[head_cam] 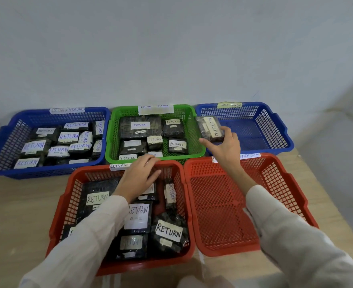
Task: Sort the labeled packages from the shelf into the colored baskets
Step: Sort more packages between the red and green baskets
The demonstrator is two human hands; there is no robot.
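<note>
The package [211,128], black-wrapped with a white strip reading RETURN, is up off the baskets at the three o'clock edge of the green basket [114,134], over the seam where it meets the right blue basket [275,129]. The right hand [226,146] has it in a firm grip, thumb at the near end and fingers round the far side; its lower corner is hidden behind them.

The left hand [139,175] lies at the twelve o'clock rim of the left red basket [67,204], fingers spread loosely and holding nothing that shows (what sits beneath the palm is covered). It hides half of that rim's paper label, leaving only RETURN.

The right red basket [223,204], at three o'clock of the left one, shows bare mesh. Its rim label is cut by the right wrist to "VERDUE".

At nine o'clock of the green basket, the left blue basket [47,172] is packed with RETURN-labelled packets. The smaller writing under the labels is too blurred to read.

All five baskets sit on a pale wooden counter [15,204] against a white wall [171,48].
</note>
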